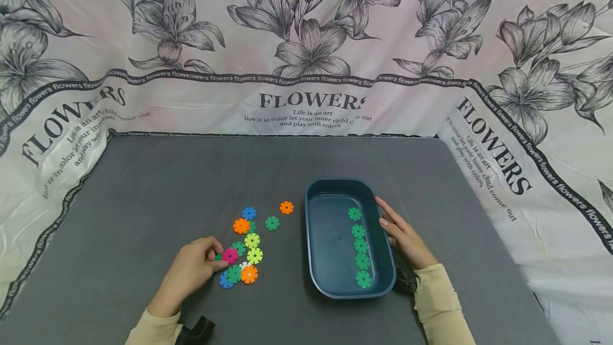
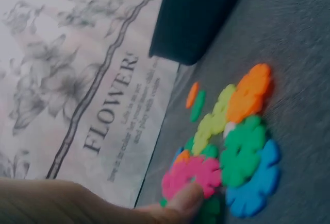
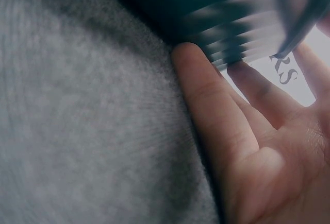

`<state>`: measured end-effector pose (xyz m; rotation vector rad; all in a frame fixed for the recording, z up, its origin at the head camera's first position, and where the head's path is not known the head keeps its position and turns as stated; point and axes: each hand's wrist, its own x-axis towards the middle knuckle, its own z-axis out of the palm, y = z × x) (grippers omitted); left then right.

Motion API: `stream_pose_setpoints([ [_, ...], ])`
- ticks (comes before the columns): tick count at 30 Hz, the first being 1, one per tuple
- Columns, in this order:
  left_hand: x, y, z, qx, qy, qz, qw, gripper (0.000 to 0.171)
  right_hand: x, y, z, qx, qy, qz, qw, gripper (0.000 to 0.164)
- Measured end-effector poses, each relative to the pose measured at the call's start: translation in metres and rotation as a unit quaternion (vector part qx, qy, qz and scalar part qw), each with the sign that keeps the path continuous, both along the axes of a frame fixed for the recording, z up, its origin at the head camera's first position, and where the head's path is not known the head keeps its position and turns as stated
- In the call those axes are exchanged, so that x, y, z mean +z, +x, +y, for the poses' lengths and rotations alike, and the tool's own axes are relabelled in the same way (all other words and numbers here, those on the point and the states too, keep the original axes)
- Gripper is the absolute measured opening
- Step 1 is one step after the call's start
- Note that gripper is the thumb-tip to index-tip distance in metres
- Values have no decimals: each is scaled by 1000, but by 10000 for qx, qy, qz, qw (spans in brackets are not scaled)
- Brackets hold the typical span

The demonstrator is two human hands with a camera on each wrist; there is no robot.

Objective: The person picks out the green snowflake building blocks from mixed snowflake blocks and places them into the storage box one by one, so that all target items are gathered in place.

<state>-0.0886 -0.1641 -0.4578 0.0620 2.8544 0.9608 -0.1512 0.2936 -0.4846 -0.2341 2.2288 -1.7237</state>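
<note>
My left hand (image 1: 189, 268) is at the left edge of a loose pile of notched, flower-shaped plastic discs. Its thumb and forefinger pinch a green disc (image 1: 218, 257), partly hidden by the fingers. Beside the thumb lies a pink disc (image 1: 230, 256), which the thumb overlaps in the left wrist view. My right hand (image 1: 404, 236) rests with extended fingers against the right side of a blue tray (image 1: 313, 260). In the right wrist view its fingers (image 3: 211, 98) touch the ribbed outer wall. Several green discs (image 1: 361, 245) form a column inside the tray.
Orange (image 1: 249, 274), yellow (image 1: 255, 255), blue (image 1: 226, 280) and white discs share the pile. A single orange disc (image 1: 286, 207) and a green disc (image 1: 272, 223) lie apart, nearer the tray. Flower-printed cloth (image 1: 306, 105) borders the grey table (image 1: 167, 185).
</note>
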Motion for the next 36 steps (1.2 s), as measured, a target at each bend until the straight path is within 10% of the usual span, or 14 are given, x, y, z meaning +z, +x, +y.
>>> stream_pose_setpoints([
  [11, 7, -8, -38, 703, 825, -471, 9930, 16, 2, 1, 0, 12, -60, -63, 10000, 54],
  [17, 19, -22, -32, 872, 2287, -735, 9668, 32, 4, 0, 1, -43, -50, -68, 10000, 54],
  [30, 55, -56, 76, -839, 3632, -1276, 9191, 33, -1, 2, 1, -16, -52, -36, 10000, 53],
  [36, 57, -66, 134, -1648, 2910, -1154, 9353, 26, -1, 0, 0, -11, -190, -49, 9998, 53],
])
